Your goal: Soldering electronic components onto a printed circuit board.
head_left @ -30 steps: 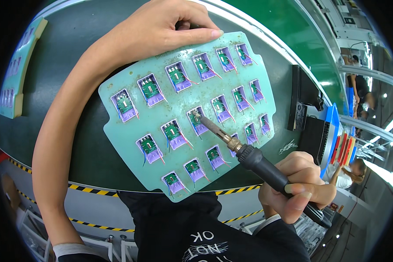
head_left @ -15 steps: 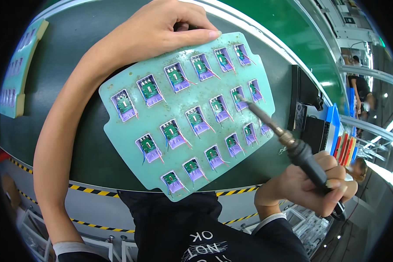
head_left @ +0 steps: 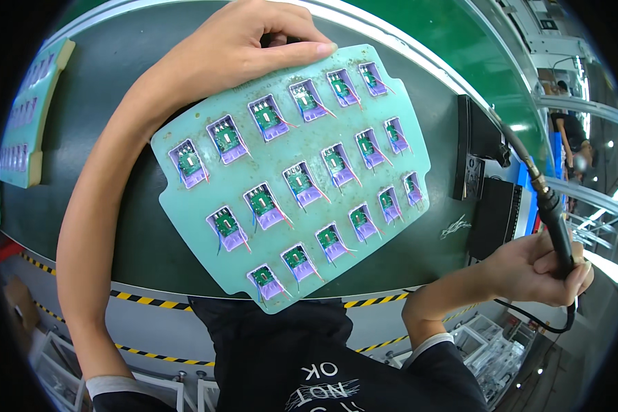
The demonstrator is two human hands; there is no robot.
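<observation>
A light green fixture plate (head_left: 281, 154) lies at a slant in front of me. Its pockets hold rows of purple housings (head_left: 195, 177), each with a small green circuit board (head_left: 189, 162) and thin red and blue wires. My left hand (head_left: 268, 44) is closed on the plate's far edge, thumb on top; the other fingertips are hidden. Off to the right of the plate, my right hand (head_left: 546, 268) grips a soldering iron (head_left: 558, 230) by its black handle. The iron points up and away, its tip apart from the boards, near a black device (head_left: 484, 130).
A second green plate with purple pieces (head_left: 42, 117) stands at the far left of the dark worktop (head_left: 144, 254). At the right are a black box (head_left: 496, 216) and loose wire bits (head_left: 454, 226). The iron's cable (head_left: 535, 319) loops below my right hand. Another person (head_left: 570, 130) is in the background.
The soldering iron has swung from over the plate's right-hand pockets out to the right, its tip now raised and away. The plate and my left hand have shifted slightly left.
</observation>
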